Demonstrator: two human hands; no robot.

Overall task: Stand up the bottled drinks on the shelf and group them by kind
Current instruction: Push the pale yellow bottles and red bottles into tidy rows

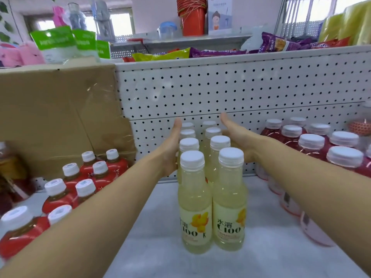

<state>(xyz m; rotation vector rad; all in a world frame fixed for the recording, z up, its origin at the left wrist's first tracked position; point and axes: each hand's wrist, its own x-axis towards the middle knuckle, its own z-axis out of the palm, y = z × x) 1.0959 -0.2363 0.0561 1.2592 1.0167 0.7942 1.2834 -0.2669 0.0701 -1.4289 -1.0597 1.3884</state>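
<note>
Several pale yellow lemon drink bottles with white caps stand upright in two rows at the middle of the white shelf. My left hand lies flat against the left side of the rows, fingers straight. On the right side my right hand presses in the same way. Neither hand grips a bottle. Red-labelled tea bottles stand grouped at the left. Pink-red drink bottles stand grouped at the right.
A white pegboard back panel rises behind the bottles. A brown cardboard box fills the back left corner. Snack bags and red cups lie on higher shelves behind.
</note>
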